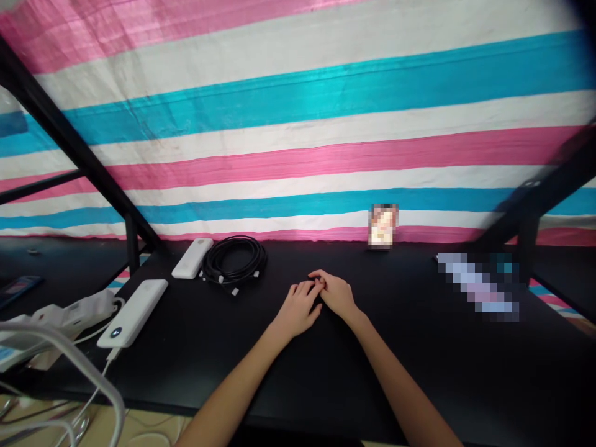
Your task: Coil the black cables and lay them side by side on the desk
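Note:
My left hand [300, 309] rests palm down on the black table [195, 360], its fingers spread a little and its thumb apart. It holds nothing that I can see. My right hand [339, 294] meets it at the fingertips, with one finger reaching over towards the left fingers and the others curled. Whatever lies between the curled right fingers, if anything, is hidden. Closest to the hands, on the left, lies a coil of black cable [235, 261] with light-coloured connectors.
A white power bank [193, 258] sits beside the coil. Another power bank [133, 313] nearer me has a white cable plugged in. A power strip [74, 316] lies far left. A small blurred upright screen [383, 228] stands behind; a blurred flat object [479, 287] lies right. Striped sheeting [298, 149] hangs behind.

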The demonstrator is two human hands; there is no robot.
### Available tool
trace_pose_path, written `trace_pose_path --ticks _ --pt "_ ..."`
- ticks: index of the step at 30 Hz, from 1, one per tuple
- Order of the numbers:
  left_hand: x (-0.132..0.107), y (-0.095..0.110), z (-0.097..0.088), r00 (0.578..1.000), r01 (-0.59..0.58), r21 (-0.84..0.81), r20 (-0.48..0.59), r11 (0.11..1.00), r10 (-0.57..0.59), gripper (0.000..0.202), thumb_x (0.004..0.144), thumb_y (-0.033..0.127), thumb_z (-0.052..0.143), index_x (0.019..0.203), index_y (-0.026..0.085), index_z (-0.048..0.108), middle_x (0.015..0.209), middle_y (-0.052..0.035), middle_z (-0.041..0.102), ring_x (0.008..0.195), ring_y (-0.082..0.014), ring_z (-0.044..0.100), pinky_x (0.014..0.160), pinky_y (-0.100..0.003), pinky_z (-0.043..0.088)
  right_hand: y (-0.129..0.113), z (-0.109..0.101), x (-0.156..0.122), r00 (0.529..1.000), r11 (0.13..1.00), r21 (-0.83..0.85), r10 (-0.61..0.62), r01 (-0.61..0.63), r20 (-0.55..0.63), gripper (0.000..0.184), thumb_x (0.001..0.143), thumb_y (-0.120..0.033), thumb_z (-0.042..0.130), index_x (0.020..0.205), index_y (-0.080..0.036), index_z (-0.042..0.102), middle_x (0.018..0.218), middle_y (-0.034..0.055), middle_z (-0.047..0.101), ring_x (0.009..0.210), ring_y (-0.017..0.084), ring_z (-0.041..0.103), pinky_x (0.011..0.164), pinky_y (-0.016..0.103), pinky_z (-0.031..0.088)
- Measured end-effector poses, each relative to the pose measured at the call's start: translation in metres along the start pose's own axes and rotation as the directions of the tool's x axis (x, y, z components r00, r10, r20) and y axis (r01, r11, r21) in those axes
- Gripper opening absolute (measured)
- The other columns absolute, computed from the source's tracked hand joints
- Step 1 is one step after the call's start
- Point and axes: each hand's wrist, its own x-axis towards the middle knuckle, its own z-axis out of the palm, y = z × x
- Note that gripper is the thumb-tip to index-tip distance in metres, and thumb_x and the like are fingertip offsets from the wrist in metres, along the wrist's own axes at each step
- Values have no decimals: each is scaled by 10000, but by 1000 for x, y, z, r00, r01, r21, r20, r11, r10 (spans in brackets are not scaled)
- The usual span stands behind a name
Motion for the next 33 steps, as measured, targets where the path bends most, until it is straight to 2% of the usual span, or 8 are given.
trace_pose_path --ticks 14,18,21,24,27,30,33 --pt "1 1 -1 1000 10 10 17 1000 -10 494 849 241 454 1330 174 366 1258 -120 505 1167 -235 439 957 -403 366 4 3 1 1000 1000 -7 -19 20 5 286 825 -198 459 1035 -298 627 850 -25 702 785 168 628 623 245 359" --pt "0 -2 -5 1000 -4 -21 5 1000 4 491 825 182 449 1312 189 387 1229 -114 522 1158 -225 451 953 -401 367 2 2 1 1000 1000 -16 -8 8 15 282 813 -184 473 1021 -290 629 824 -29 689 759 153 617 620 240 349" --pt "1 -10 -11 999 3 -29 -51 1000 -5 440 808 131 437 1238 220 462 1199 -90 544 1145 -210 468 958 -397 355 -1 1 0 1000 1000 -21 6 -6 13 256 818 -204 487 1014 -286 630 758 -36 667 705 141 600 595 235 334" --pt "2 -21 -19 984 73 13 -165 997 -70 334 833 144 427 1139 221 535 1142 -79 576 1111 -204 498 952 -393 345 -1 1 -1 1000 1000 -21 10 -10 -1 233 838 -230 484 1008 -289 632 710 -44 649 674 136 592 573 231 318" --pt "3 -32 -31 937 172 51 -318 984 -147 261 842 165 445 1056 231 580 1075 -65 603 1057 -205 532 928 -394 341 0 3 -1 1000 1000 -14 8 -8 -6 233 836 -224 494 1009 -295 632 701 -50 641 680 133 595 578 228 316" --pt "2 -41 -44 837 270 19 -498 963 -224 195 836 163 468 947 232 613 1004 -47 617 997 -203 554 898 -387 339 2 4 -1 1000 1000 4 1 0 -18 233 835 -221 496 1010 -299 629 690 -56 633 677 129 593 589 227 318" --pt "0 -47 -52 741 308 -64 -609 949 -282 163 825 142 472 823 217 617 908 -33 617 928 -196 567 847 -363 354 3 4 -1 1000 1000 15 1 -1 -19 220 833 -226 499 994 -297 632 676 -60 629 669 130 590 588 228 310"
